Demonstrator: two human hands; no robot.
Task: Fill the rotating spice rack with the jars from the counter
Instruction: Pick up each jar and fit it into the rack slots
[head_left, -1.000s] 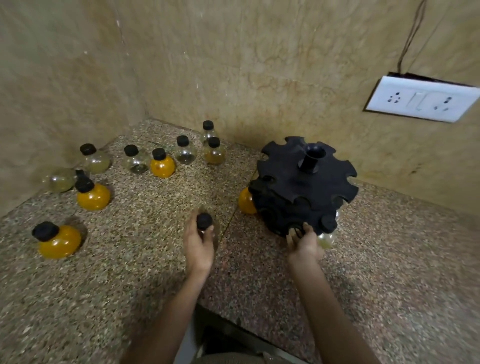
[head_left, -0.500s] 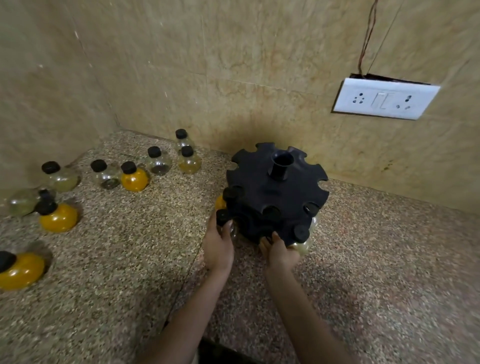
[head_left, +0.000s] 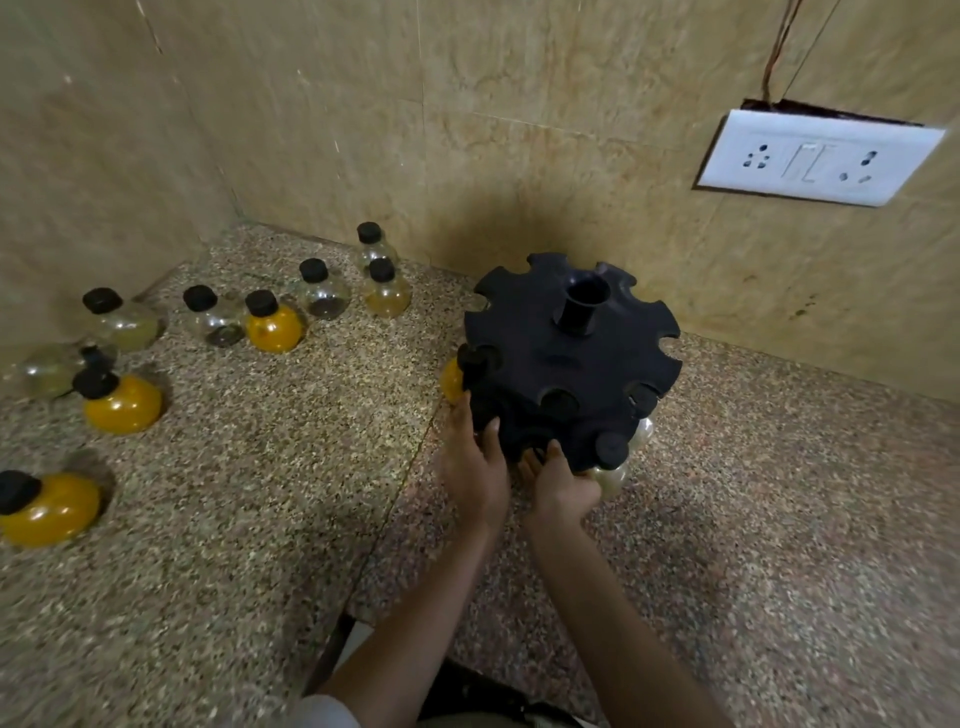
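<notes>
Judging by their round clear bellies, the jars on the counter left of the spice rack seem light, slick and breakable, best pinched at the capped neck, while the left hand hides its grip against the rack and the right hand curls on its lower rim.

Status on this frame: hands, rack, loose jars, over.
Left hand and right hand against spice rack, near lower edge; grip hidden. Rack part filled. Nine jars loose on counter, left. Path clear.
</notes>
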